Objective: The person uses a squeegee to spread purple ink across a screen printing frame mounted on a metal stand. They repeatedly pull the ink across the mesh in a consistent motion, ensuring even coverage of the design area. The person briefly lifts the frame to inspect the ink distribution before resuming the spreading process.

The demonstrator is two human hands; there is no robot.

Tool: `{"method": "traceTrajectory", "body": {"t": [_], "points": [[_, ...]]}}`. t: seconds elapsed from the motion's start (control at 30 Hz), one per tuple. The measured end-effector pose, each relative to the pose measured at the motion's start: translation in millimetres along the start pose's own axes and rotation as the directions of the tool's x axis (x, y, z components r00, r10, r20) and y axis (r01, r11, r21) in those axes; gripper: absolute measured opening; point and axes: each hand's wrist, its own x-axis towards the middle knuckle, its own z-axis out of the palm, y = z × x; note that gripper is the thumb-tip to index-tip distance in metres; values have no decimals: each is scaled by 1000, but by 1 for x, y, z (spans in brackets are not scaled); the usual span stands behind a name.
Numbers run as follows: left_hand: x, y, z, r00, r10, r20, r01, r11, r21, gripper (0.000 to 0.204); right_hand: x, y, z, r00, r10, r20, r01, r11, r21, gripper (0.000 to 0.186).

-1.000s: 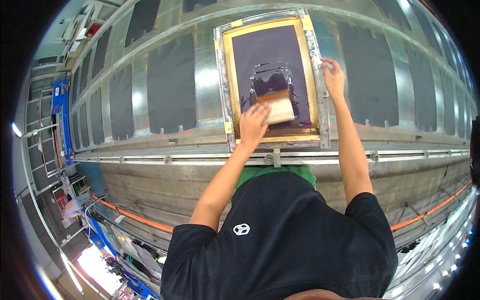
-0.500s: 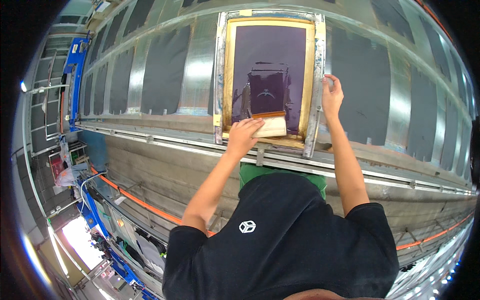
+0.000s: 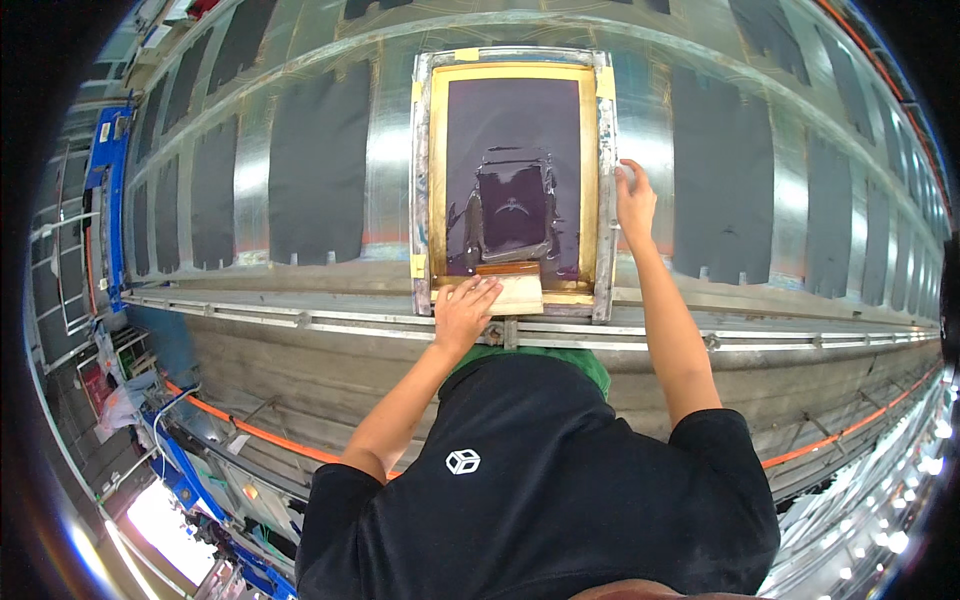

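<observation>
A screen frame (image 3: 423,170) with yellow inner edges holds purple mesh (image 3: 512,115). Dark, wet ink (image 3: 510,190) forms a rough rectangle, with a pale curved mark in it. At the frame's near end lies a squeegee (image 3: 516,294) with a pale handle and amber blade; my left hand (image 3: 463,312) is closed on its left part. My right hand (image 3: 636,205) has curled fingers at the outside of the frame's right rail, gripping the edge.
Dark grey panels (image 3: 722,170) lie in rows along the long metal table (image 3: 395,170). A metal rail (image 3: 370,320) runs along its near edge. Blue equipment (image 3: 108,200) stands at the left end, and an orange tube (image 3: 250,425) runs below.
My left hand and the squeegee have moved toward me, to the screen's near edge, uncovering the dark ink rectangle. My right hand stays beside the right rail, lower along it than at first.
</observation>
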Motion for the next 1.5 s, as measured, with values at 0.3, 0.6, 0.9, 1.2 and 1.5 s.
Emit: {"method": "traceTrajectory", "body": {"t": [0.3, 0.6, 0.9, 1.2, 1.5], "points": [[183, -51, -47, 997, -62, 55, 70, 985, -160, 34, -17, -107, -11, 693, -554, 462, 701, 667, -252, 63], [113, -34, 0, 999, -51, -1, 51, 995, -83, 41, -102, -54, 22, 702, -512, 496, 687, 671, -279, 46], [193, -63, -26, 994, -46, -101, 25, 980, -198, 34, -21, -90, 34, 699, -594, 397, 706, 660, -257, 42], [91, -24, -8, 1000, -20, 12, 21, 999, -39, 44, -125, -51, 13, 712, -487, 506, 652, 726, -219, 49], [232, -76, -23, 989, -12, -147, -23, 972, -232, 28, 4, -89, 43, 727, -588, 355, 678, 698, -233, 37]]}}
